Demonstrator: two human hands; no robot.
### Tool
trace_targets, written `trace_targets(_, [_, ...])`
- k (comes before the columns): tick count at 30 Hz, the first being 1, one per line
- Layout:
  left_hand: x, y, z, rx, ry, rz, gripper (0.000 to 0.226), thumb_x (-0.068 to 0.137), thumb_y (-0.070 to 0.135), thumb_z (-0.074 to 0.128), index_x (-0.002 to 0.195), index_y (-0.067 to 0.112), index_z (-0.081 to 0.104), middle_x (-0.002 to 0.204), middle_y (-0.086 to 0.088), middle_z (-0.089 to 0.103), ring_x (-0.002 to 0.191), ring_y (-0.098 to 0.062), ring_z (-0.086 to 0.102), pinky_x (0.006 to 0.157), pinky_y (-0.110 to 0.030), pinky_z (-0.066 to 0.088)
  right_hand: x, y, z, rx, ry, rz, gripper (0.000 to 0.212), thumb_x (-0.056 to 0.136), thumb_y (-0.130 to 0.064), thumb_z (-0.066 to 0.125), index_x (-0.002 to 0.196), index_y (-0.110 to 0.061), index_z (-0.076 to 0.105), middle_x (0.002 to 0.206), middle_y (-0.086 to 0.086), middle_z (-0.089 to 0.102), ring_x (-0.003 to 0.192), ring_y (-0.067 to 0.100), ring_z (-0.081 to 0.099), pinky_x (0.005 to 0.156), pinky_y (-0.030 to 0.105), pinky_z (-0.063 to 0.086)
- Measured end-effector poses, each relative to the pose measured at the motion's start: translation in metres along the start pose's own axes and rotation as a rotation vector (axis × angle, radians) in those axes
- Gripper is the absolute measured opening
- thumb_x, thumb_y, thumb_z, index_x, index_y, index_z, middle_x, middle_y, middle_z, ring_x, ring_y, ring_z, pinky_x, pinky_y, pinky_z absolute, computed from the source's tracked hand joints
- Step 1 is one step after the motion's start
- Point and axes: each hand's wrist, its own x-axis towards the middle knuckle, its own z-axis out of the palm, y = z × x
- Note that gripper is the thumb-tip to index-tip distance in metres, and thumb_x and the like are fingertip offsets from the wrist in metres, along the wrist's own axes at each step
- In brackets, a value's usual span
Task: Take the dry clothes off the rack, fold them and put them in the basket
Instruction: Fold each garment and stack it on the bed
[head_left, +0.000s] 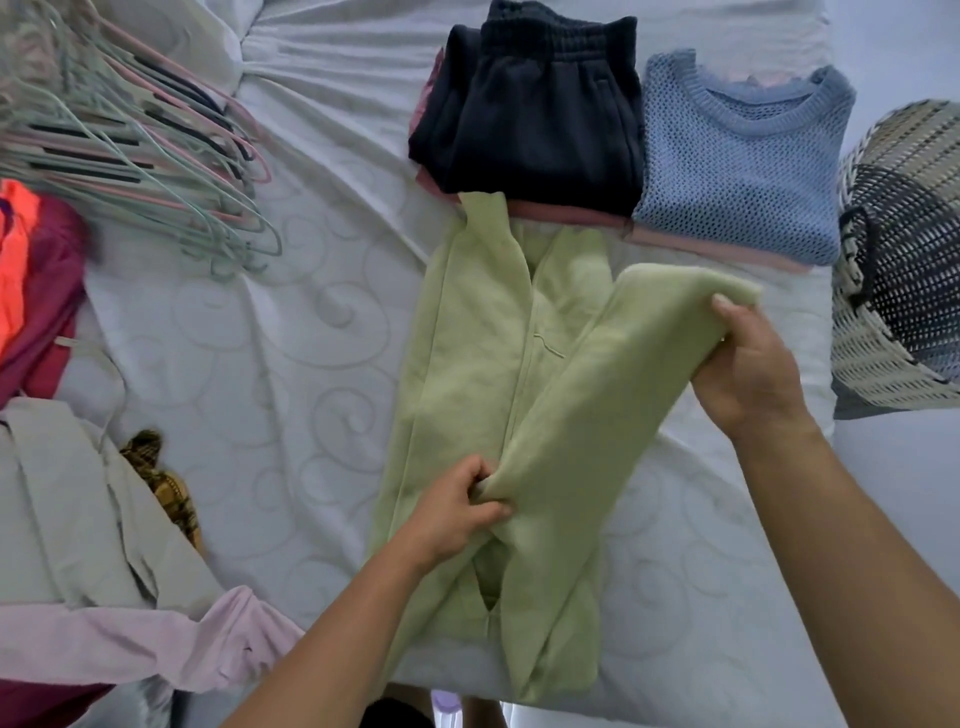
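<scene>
A light green garment (467, 374) lies lengthwise on the white bed sheet (291, 364). My left hand (457, 512) pinches a fold of it near the middle. My right hand (748, 364) grips the end of a green flap lifted diagonally over the rest. Beyond it lie folded dark navy trousers (535, 114) and a folded blue knit sweater (737, 161), both on pink cloth. The woven basket (904, 270) stands at the right edge of the bed, apart from both hands.
A heap of pastel hangers (135, 135) lies at the far left. Unfolded clothes are piled at the left: orange and maroon items (36, 291), a grey garment (78, 509), a pale pink one (156, 644).
</scene>
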Motion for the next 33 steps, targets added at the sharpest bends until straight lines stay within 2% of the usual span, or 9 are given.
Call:
trace_targets(3, [0.004, -0.003, -0.006, -0.202, -0.021, -0.052, 0.029, 0.067, 0.016, 0.074, 0.083, 0.011, 0.051, 0.083, -0.007, 0.058, 0.079, -0.014, 0.053, 0.076, -0.032, 0.045, 0.023, -0.007, 0.034, 0.052, -0.141, -0.079, 0.026, 0.092, -0.006, 0.043, 0.111, -0.009, 0.061, 0.112, 0.009, 0.065, 0.111, 0.023, 0.058, 0.099, 0.035, 0.046])
trace_targets(5, [0.009, -0.004, -0.008, -0.199, 0.012, -0.074, 0.028, 0.069, 0.022, 0.073, 0.081, 0.012, 0.051, 0.082, -0.011, 0.053, 0.077, -0.017, 0.05, 0.073, -0.034, 0.043, 0.041, 0.003, 0.045, -0.038, -0.112, -0.068, 0.02, 0.095, -0.007, 0.044, 0.102, -0.013, 0.062, 0.099, 0.004, 0.07, 0.099, 0.02, 0.063, 0.09, 0.036, 0.052])
trace_targets(8, [0.017, -0.006, -0.007, -0.157, 0.113, -0.125, 0.025, 0.077, 0.023, 0.072, 0.074, 0.015, 0.048, 0.069, -0.004, 0.044, 0.068, -0.015, 0.042, 0.064, -0.029, 0.036, 0.06, 0.04, 0.036, -0.436, -0.055, 0.092, 0.016, 0.098, -0.02, 0.044, 0.104, -0.013, 0.058, 0.094, 0.003, 0.066, 0.081, 0.016, 0.064, 0.068, 0.03, 0.052])
trace_targets(11, [0.019, -0.008, -0.007, -0.16, 0.145, -0.143, 0.025, 0.082, 0.011, 0.068, 0.07, 0.018, 0.047, 0.061, 0.006, 0.042, 0.06, -0.009, 0.04, 0.057, -0.023, 0.035, 0.052, 0.074, 0.007, -0.55, -0.049, 0.199, 0.013, 0.095, -0.019, 0.05, 0.098, -0.008, 0.057, 0.093, 0.008, 0.061, 0.078, 0.017, 0.061, 0.068, 0.029, 0.048])
trace_targets(16, [0.011, -0.009, -0.008, -0.253, 0.147, -0.15, 0.019, 0.082, 0.002, 0.065, 0.074, 0.014, 0.053, 0.067, 0.007, 0.059, 0.065, -0.007, 0.054, 0.061, -0.018, 0.045, -0.02, 0.098, -0.022, -0.486, 0.264, 0.083, 0.026, 0.089, -0.01, 0.06, 0.11, -0.011, 0.046, 0.105, 0.003, 0.054, 0.091, 0.015, 0.056, 0.079, 0.022, 0.049])
trace_targets(20, [0.007, -0.01, -0.008, -0.325, 0.198, -0.155, 0.017, 0.082, 0.0, 0.066, 0.074, 0.009, 0.053, 0.072, -0.004, 0.058, 0.067, -0.012, 0.054, 0.063, -0.021, 0.046, -0.108, 0.135, -0.033, -0.783, 0.23, 0.131, 0.025, 0.081, -0.007, 0.069, 0.093, -0.013, 0.048, 0.094, 0.008, 0.052, 0.076, 0.019, 0.051, 0.066, 0.015, 0.044])
trace_targets(24, [0.004, -0.011, -0.001, -0.311, 0.249, -0.15, 0.015, 0.081, 0.012, 0.069, 0.074, 0.009, 0.057, 0.075, -0.008, 0.057, 0.071, -0.015, 0.051, 0.068, -0.028, 0.044, -0.153, 0.156, -0.034, -0.808, 0.168, 0.333, 0.029, 0.078, -0.013, 0.074, 0.091, -0.017, 0.048, 0.087, -0.003, 0.059, 0.076, 0.009, 0.057, 0.061, 0.017, 0.045])
trace_targets(29, [0.002, -0.016, 0.002, -0.044, 0.361, -0.125, 0.02, 0.081, 0.012, 0.07, 0.068, 0.012, 0.055, 0.07, -0.004, 0.055, 0.068, -0.016, 0.049, 0.066, -0.03, 0.04, -0.153, 0.153, -0.054, -0.872, 0.02, 0.471, 0.016, 0.077, -0.009, 0.073, 0.087, -0.013, 0.062, 0.087, 0.003, 0.068, 0.082, 0.021, 0.065, 0.078, 0.04, 0.051])
trace_targets(33, [0.0, -0.029, 0.001, 0.414, 0.45, -0.077, 0.027, 0.077, 0.023, 0.073, 0.069, 0.015, 0.048, 0.077, -0.003, 0.048, 0.073, -0.02, 0.046, 0.062, -0.029, 0.032, -0.161, 0.149, -0.075, -1.029, 0.075, 0.47, 0.021, 0.074, -0.012, 0.076, 0.069, -0.014, 0.055, 0.068, 0.002, 0.059, 0.071, 0.023, 0.056, 0.066, 0.035, 0.044])
